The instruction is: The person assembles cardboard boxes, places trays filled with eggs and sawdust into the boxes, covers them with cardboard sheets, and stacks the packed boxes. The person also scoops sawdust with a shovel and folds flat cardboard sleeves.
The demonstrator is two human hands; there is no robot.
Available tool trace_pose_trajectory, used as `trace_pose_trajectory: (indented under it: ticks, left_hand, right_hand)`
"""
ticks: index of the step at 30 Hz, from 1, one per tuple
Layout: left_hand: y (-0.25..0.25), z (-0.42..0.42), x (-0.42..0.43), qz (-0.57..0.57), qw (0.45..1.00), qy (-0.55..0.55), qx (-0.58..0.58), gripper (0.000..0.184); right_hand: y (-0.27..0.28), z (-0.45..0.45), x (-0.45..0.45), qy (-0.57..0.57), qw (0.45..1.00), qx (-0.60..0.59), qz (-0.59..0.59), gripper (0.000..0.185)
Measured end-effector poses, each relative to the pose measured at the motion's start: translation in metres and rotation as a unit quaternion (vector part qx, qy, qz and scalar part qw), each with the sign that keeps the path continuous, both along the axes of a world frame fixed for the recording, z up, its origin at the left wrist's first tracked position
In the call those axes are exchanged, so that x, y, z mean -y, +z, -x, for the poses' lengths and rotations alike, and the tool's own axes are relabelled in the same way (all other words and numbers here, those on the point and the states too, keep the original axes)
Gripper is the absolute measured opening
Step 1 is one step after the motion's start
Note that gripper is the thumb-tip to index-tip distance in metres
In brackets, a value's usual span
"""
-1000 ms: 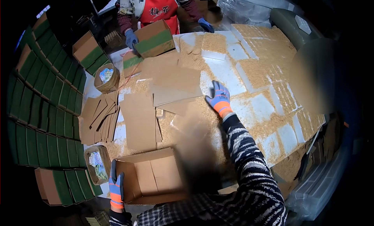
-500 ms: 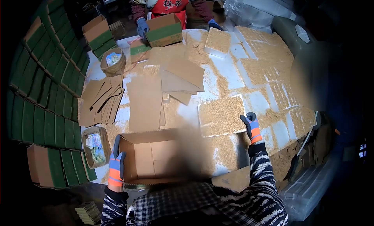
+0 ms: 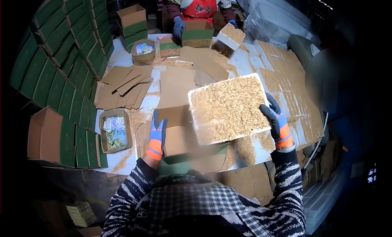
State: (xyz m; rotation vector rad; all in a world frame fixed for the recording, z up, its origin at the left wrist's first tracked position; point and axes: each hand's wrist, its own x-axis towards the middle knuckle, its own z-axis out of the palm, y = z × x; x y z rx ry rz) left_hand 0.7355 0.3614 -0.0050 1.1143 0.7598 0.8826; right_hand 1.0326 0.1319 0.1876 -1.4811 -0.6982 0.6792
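Observation:
In the head view, my left hand (image 3: 156,135), in a grey, blue and orange glove, grips the left wall of an upturned-open cardboard box (image 3: 175,141). The box is brown inside and green outside. My right hand (image 3: 275,120), gloved alike, is closed on the right edge of a shallow white tray (image 3: 192,110). Tan flakes (image 3: 230,108), like shavings or grain, cover the tray's top. This tray is raised and tilted above the table, overlapping the box's right part. A dark blur in front of the camera partly hides the box and the tray's lower left corner.
Several more flake-covered trays (image 3: 292,86) lie along the right. Cardboard sheets (image 3: 124,84) and a basket of small packets (image 3: 116,133) are on the left, beside stacked green boxes (image 3: 69,90). Across the table, a person in a red apron (image 3: 200,8) handles a box and a tray.
My right hand has lifted the tray off the table, bringing it left and over the box. The camera view has shifted. The person opposite has raised and tilted a tray.

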Motion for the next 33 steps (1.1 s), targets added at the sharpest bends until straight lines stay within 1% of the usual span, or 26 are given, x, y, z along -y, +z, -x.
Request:
trace_pose_trajectory:
  ticks: [2,4,5,6,7,9,12,13,14,15,16,17,19,20,22,24,25,26,27,28,30,31,32,33]
  left_hand:
    - [0.012,0.001,0.003,0.076,0.996,0.019,0.037,0.067]
    - [-0.023,0.004,-0.001,0.088,0.995,0.040,0.025,0.067]
    - [-0.040,0.006,-0.003,0.093,0.994,0.050,0.020,0.066]
    - [-0.059,0.008,-0.010,0.074,0.993,0.070,0.064,0.067]
    - [-0.048,0.012,-0.013,0.079,0.995,0.050,0.045,0.069]
    - [-0.018,0.024,-0.007,0.099,0.995,0.013,0.000,0.073]
    - [-0.019,0.030,-0.007,0.088,0.993,-0.022,-0.077,0.077]
    - [-0.026,0.029,-0.005,0.054,0.992,-0.014,-0.114,0.077]
    - [-0.033,0.027,-0.002,0.021,0.988,-0.005,-0.154,0.078]
    - [-0.040,0.026,0.000,-0.010,0.981,0.005,-0.194,0.078]
    - [-0.056,0.024,0.004,-0.100,0.954,0.031,-0.281,0.078]
    - [-0.071,0.026,0.001,-0.077,0.959,0.026,-0.272,0.075]
    - [-0.094,0.035,-0.010,-0.032,0.966,0.022,-0.255,0.070]
    - [-0.091,0.038,-0.014,-0.038,0.969,0.017,-0.243,0.069]
    - [-0.080,0.044,-0.019,-0.045,0.973,0.017,-0.224,0.068]
    - [-0.091,0.038,-0.014,-0.096,0.966,0.020,-0.239,0.065]
    - [-0.093,0.034,-0.007,-0.127,0.960,0.022,-0.250,0.064]
    - [-0.093,0.030,0.000,-0.154,0.953,0.025,-0.260,0.062]
    - [-0.074,0.024,0.002,-0.168,0.949,0.030,-0.266,0.057]
    - [-0.051,0.018,0.003,-0.182,0.944,0.035,-0.272,0.053]
    - [-0.041,0.039,0.000,-0.207,0.938,0.054,-0.274,0.048]
    - [-0.041,0.055,-0.010,-0.216,0.932,0.078,-0.281,0.045]
    - [-0.045,0.074,-0.025,-0.221,0.923,0.110,-0.294,0.042]
    - [-0.059,0.093,-0.048,-0.223,0.911,0.148,-0.313,0.040]
  right_hand:
    - [-0.010,0.024,-0.027,0.054,0.997,-0.014,0.054,0.073]
    - [-0.042,0.040,-0.050,0.077,0.988,0.027,0.128,0.081]
    - [-0.056,0.052,-0.057,0.084,0.987,0.068,0.117,0.083]
    - [-0.062,0.070,-0.065,0.059,0.992,0.066,0.091,0.084]
    - [-0.095,0.060,-0.070,0.082,0.986,0.123,0.078,0.083]
    - [-0.105,0.063,-0.079,0.134,0.968,0.153,0.150,0.081]
    - [-0.130,0.051,-0.076,0.192,0.919,0.215,0.267,0.080]
    - [-0.142,0.045,-0.074,0.210,0.897,0.242,0.305,0.080]
    - [-0.151,0.039,-0.072,0.229,0.857,0.320,0.332,0.078]
    - [-0.152,0.040,-0.074,0.237,0.817,0.384,0.360,0.071]
    - [-0.149,0.035,-0.079,0.280,0.768,0.405,0.409,0.065]
    - [-0.137,0.036,-0.088,0.342,0.705,0.460,0.418,0.061]
    - [-0.102,0.052,-0.112,0.410,0.629,0.495,0.436,0.050]
    - [-0.084,0.060,-0.123,0.444,0.591,0.511,0.439,0.050]
    - [-0.073,0.074,-0.149,0.456,0.527,0.599,0.394,0.030]
    - [-0.034,0.089,-0.198,0.428,0.515,0.635,0.385,0.031]
    - [-0.046,0.080,-0.230,0.414,0.606,0.588,0.339,0.035]
    - [-0.069,0.062,-0.263,0.396,0.691,0.529,0.293,0.043]
    - [-0.095,0.045,-0.295,0.376,0.675,0.579,0.260,0.055]
    - [-0.123,0.032,-0.319,0.351,0.658,0.627,0.226,0.068]
    - [-0.166,0.018,-0.339,0.344,0.557,0.712,0.253,0.093]
    - [-0.190,0.006,-0.341,0.385,0.413,0.793,0.229,0.085]
    - [-0.204,-0.006,-0.343,0.445,0.353,0.813,0.132,0.063]
    - [-0.240,-0.027,-0.344,0.453,0.382,0.802,0.070,0.054]
